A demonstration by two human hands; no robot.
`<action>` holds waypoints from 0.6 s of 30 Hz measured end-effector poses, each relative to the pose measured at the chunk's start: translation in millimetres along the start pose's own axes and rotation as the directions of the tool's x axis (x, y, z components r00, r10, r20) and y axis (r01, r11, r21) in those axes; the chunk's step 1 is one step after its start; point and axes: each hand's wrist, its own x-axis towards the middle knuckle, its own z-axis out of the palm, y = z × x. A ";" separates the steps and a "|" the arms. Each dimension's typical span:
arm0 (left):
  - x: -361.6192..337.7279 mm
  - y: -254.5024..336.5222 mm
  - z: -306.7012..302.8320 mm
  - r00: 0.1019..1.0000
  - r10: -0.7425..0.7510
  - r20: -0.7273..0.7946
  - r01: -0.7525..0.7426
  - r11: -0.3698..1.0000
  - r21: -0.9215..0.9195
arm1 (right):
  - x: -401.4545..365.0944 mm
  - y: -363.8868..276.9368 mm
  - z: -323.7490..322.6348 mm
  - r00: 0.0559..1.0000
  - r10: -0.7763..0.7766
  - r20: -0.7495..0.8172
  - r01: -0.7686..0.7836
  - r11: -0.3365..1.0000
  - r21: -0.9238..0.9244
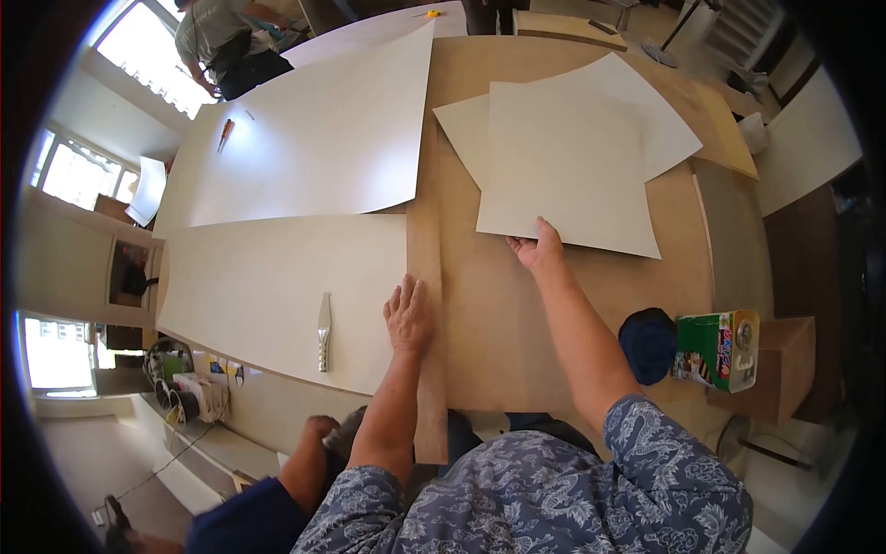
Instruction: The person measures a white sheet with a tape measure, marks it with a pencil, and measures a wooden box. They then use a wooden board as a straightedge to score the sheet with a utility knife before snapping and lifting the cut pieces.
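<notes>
My right hand (pixel 538 244) pinches the near edge of a white laminate-like sheet (pixel 572 166), thumb on top, and that edge is lifted a little. Under it lie more pale sheets (pixel 669 138), fanned out on the brown board (pixel 517 342). My left hand (pixel 409 317) rests flat, fingers stretched, on a long wooden strip (pixel 427 397) and the edge of a large white sheet (pixel 268 277) beside it. To the left of that hand, a silver cutting tool (pixel 324 332) with a pointed blade lies on the sheet.
Another large white sheet (pixel 323 129) carries an orange-handled tool (pixel 225 135). At right stand a green tin (pixel 715 351), a dark blue round object (pixel 648 346) and a cardboard box (pixel 794 369). One person (pixel 231 46) is at the far left, another's sleeve (pixel 254 517) close by.
</notes>
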 end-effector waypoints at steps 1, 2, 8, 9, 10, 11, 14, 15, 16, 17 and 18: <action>-0.1 0.1 -0.2 1.000 -0.002 0.004 0.002 1.000 0.005 | 2.9 -1.9 1.7 1.000 -0.007 -0.010 0.007 1.000 -0.002; 0.4 0.6 -0.2 1.000 -0.004 0.006 0.004 1.000 0.010 | 5.6 -3.4 3.6 1.000 -0.015 -0.018 0.015 1.000 -0.005; 0.1 1.1 -0.7 1.000 -0.012 -0.021 0.013 1.000 0.022 | 36.7 -15.0 0.6 0.999 -0.045 0.028 0.046 0.999 -0.027; 0.6 2.5 -3.8 1.000 -0.019 -0.020 0.019 1.000 0.012 | 36.6 -16.2 -0.5 0.997 -0.074 0.026 0.075 0.997 -0.035; 1.2 5.2 -7.3 1.000 -0.023 -0.017 0.023 1.000 0.000 | 34.8 -18.9 -5.2 0.995 -0.096 0.042 0.097 0.994 -0.046; 0.2 6.4 -9.4 1.000 -0.022 -0.010 0.022 1.000 -0.012 | 31.4 -22.8 -13.2 0.991 -0.118 0.054 0.121 0.991 -0.054; 2.0 5.8 -4.5 1.000 -0.027 -0.012 0.027 1.000 0.006 | -21.1 -36.7 -30.6 0.985 -0.173 0.004 0.172 0.978 -0.116; 2.0 6.2 -3.5 1.000 -0.024 -0.015 0.024 1.000 0.010 | -42.5 -39.6 -41.6 0.981 -0.191 -0.028 0.185 0.972 -0.144; 0.8 5.6 -3.3 1.000 -0.020 -0.018 0.020 1.000 0.013 | -58.5 -42.6 -57.0 0.983 -0.180 -0.040 0.169 0.967 -0.190; 0.4 5.2 -2.8 1.000 -0.015 -0.022 0.015 1.000 0.016 | -74.5 -48.5 -72.8 0.984 -0.170 -0.050 0.154 0.960 -0.234; 0.2 4.1 -0.5 1.000 -0.011 -0.027 0.011 1.000 0.013 | -85.4 -55.1 -87.2 0.985 -0.160 -0.061 0.137 0.951 -0.277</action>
